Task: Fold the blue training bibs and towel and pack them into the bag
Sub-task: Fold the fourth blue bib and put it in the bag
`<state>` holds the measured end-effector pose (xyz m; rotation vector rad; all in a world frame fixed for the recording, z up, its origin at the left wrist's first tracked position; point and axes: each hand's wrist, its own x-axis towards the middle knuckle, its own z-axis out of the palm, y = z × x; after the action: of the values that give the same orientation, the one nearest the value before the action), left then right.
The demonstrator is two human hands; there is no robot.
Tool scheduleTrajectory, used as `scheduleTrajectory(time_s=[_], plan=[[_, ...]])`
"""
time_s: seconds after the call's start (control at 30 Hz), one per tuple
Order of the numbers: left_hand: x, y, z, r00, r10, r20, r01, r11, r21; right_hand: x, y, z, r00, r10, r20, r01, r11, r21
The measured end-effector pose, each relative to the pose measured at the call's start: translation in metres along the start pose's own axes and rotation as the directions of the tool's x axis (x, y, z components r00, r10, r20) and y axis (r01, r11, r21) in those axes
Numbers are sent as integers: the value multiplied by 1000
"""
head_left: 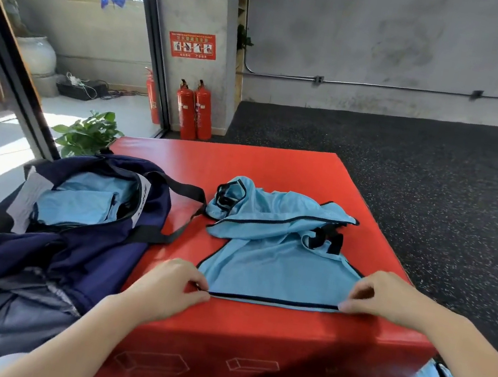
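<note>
On the red surface point(277, 166), the left hand point(170, 286) and right hand point(387, 296) each pinch a near corner of the blue bib point(271, 263), whose hem runs crosswise, the bag point(69, 241) lying left.

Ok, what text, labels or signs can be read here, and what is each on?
"PLYO SOFTBO", upside down and cut off by the frame: red box front.
Red wall sign: characters too small to read.
Bag label: blurred, unreadable.
Fire extinguishers: labels unreadable.
</note>
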<state>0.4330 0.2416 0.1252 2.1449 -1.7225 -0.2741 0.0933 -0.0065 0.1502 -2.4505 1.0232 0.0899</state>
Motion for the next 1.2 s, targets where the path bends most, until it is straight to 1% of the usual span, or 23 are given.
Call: scheduleTrajectory(time_s=[0.07,0.13,0.3,0.37,0.43,0.53,0.6,0.67,0.8,0.87,1.0,1.07,1.13,1.2], plan=[[5,1,1,999,-4,-39,5,1000,25,6,-3,2,996,5,-84,-2,999,46],[12,3,3,997,-3,-80,6,999,33,13,-9,4,991,-6,-130,17,997,78],[35,13,8,986,1,-164,-4,1000,-16,35,-27,3,988,-28,-155,48,990,130],[49,17,10,980,-4,-199,-3,999,-36,48,-33,2,980,-49,-193,74,990,121],[65,19,14,975,-1,-224,-6,999,-32,61,-42,2,963,-80,-259,117,984,132],[89,25,20,964,3,-267,-20,998,-61,84,-57,2,910,-154,-385,236,956,176],[106,29,24,955,5,-297,-32,996,-86,101,-63,2,877,-194,-440,286,946,153],[122,32,27,953,19,-304,-42,997,-68,119,-62,3,858,-215,-467,290,953,94],[150,27,30,952,26,-304,-21,1000,21,152,-48,2,857,-229,-462,234,971,-48],[157,22,27,949,-3,-315,21,998,52,161,-38,0,868,-209,-451,199,978,-70],[169,5,21,957,-81,-279,101,993,58,170,-17,-4,887,-172,-430,168,985,-46],[171,0,17,966,-72,-247,75,997,3,170,-10,-7,883,-153,-443,177,984,12],[173,-1,12,987,-60,-149,52,997,-58,170,-6,-10,883,-134,-451,180,982,62],[172,-1,9,997,-54,-57,52,998,-37,166,-3,-13,882,-124,-455,174,982,69]])
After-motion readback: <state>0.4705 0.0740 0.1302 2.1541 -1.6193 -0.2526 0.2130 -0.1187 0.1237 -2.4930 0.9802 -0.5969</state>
